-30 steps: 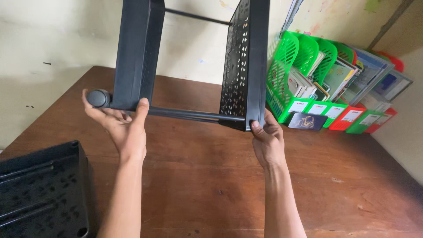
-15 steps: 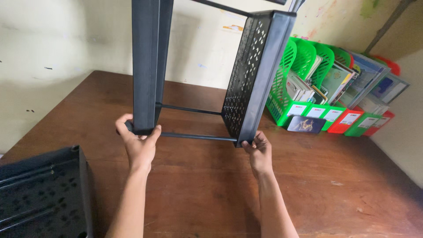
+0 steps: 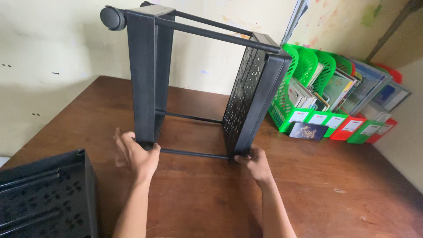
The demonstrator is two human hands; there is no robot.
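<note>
Two black trays joined by rods form the rack (image 3: 198,88) standing on my wooden table (image 3: 308,189). My left hand (image 3: 137,155) grips one tray's bottom corner; my right hand (image 3: 255,162) pinches the other's.

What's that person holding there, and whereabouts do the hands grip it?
A black plastic shelf rack stood on its side on the wooden table. The left hand grips one tray's bottom end, the right hand the other's lower corner.

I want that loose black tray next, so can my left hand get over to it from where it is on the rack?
Probably yes. The left hand grips the rack at its lower corner, and the black tray lies just beside it, with only bare table between.
</note>
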